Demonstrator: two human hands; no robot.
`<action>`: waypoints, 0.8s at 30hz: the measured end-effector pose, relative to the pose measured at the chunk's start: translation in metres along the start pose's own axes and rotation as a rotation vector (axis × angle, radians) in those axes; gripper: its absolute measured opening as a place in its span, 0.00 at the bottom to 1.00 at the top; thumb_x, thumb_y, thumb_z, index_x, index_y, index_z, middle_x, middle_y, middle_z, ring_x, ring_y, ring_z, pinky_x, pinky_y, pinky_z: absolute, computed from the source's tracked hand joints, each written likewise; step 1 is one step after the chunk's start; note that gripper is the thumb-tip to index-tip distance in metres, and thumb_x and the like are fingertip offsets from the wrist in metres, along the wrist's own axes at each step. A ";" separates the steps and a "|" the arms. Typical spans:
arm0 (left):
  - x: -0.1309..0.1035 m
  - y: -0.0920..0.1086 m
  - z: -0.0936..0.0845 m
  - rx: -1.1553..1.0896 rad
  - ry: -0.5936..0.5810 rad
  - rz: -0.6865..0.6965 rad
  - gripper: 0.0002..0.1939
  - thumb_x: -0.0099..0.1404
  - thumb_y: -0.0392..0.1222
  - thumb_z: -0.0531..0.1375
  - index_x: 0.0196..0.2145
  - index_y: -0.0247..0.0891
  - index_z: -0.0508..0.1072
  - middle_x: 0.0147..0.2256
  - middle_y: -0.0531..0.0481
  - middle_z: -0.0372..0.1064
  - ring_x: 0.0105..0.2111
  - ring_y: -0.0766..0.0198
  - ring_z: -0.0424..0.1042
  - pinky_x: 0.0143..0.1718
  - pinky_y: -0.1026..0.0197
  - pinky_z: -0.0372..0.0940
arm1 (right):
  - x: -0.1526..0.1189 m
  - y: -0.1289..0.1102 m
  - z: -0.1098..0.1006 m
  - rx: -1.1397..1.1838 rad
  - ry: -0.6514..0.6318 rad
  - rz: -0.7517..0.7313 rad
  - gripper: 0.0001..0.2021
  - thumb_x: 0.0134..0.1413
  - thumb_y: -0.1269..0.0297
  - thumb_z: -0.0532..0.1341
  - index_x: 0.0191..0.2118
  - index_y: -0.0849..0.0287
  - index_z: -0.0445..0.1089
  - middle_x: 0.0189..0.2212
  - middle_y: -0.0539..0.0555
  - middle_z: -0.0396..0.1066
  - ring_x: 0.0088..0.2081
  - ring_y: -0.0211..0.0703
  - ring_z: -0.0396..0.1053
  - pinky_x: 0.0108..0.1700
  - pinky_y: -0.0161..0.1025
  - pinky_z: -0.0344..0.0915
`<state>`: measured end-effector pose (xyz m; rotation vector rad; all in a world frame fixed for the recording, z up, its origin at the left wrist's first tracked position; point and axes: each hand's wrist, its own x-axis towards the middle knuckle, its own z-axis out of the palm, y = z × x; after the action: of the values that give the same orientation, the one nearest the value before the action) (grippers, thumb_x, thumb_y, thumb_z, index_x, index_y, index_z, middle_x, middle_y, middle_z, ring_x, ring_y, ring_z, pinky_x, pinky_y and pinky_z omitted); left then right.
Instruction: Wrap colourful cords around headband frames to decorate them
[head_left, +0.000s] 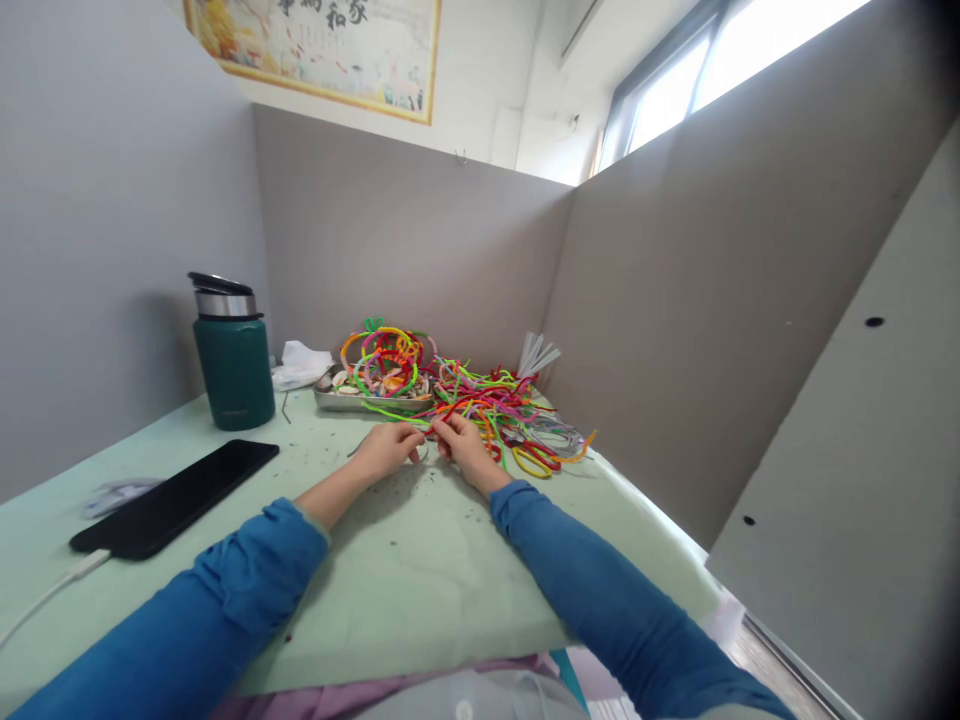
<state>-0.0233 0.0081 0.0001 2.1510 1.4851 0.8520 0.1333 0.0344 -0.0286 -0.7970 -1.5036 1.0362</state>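
Note:
My left hand (pixel 386 450) is closed in a pinch above the table, just in front of the metal tray; a thin grey wire pokes out by its fingers, and what they grip is too small to make out. Close beside it, my right hand (pixel 466 452) pinches what looks like a red pipe cleaner (pixel 430 432) at its fingertips. Behind and right of this hand spreads a tangled pile of coloured pipe cleaners (pixel 495 395). The tray (pixel 375 404) holds several bent, multicoloured rings (pixel 386 360) and small loose pieces.
A green bottle (pixel 234 370) with its lid tilted up stands at left. Nearer lies a black phone (pixel 180 495) with a white cable (pixel 56 590). Crumpled tissue (pixel 301 362) sits by the tray, clear strips (pixel 536 355) behind the pile. Grey partitions (pixel 405 220) enclose the table.

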 end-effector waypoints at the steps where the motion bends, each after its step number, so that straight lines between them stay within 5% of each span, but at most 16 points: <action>1: 0.000 -0.001 0.000 -0.007 -0.005 -0.018 0.19 0.57 0.52 0.50 0.27 0.36 0.74 0.25 0.52 0.72 0.16 0.70 0.59 0.19 0.67 0.52 | 0.000 0.000 0.000 -0.007 0.006 0.000 0.14 0.48 0.52 0.57 0.26 0.59 0.60 0.15 0.44 0.59 0.15 0.30 0.54 0.17 0.30 0.49; 11: 0.002 -0.006 0.003 -0.244 -0.022 -0.105 0.19 0.53 0.55 0.54 0.27 0.34 0.69 0.26 0.50 0.72 0.12 0.74 0.55 0.15 0.67 0.52 | -0.001 -0.002 0.001 -0.041 0.000 0.001 0.15 0.49 0.50 0.56 0.26 0.59 0.61 0.14 0.44 0.58 0.15 0.31 0.54 0.17 0.30 0.49; 19: -0.005 0.006 -0.001 -0.297 -0.187 0.050 0.17 0.54 0.53 0.54 0.23 0.35 0.66 0.20 0.54 0.67 0.13 0.73 0.56 0.16 0.68 0.53 | 0.001 0.004 0.000 -0.028 0.000 0.012 0.16 0.47 0.51 0.58 0.22 0.60 0.60 0.13 0.44 0.57 0.15 0.30 0.52 0.18 0.29 0.48; 24: 0.000 0.001 0.000 -0.247 -0.126 -0.006 0.16 0.54 0.52 0.53 0.24 0.36 0.66 0.20 0.54 0.68 0.13 0.72 0.56 0.15 0.68 0.52 | 0.002 0.005 0.000 -0.080 0.042 -0.013 0.17 0.48 0.50 0.57 0.22 0.60 0.60 0.15 0.45 0.59 0.15 0.30 0.53 0.18 0.30 0.48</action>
<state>-0.0227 0.0073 0.0012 1.9795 1.2535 0.8338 0.1332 0.0381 -0.0327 -0.8591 -1.5195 0.9494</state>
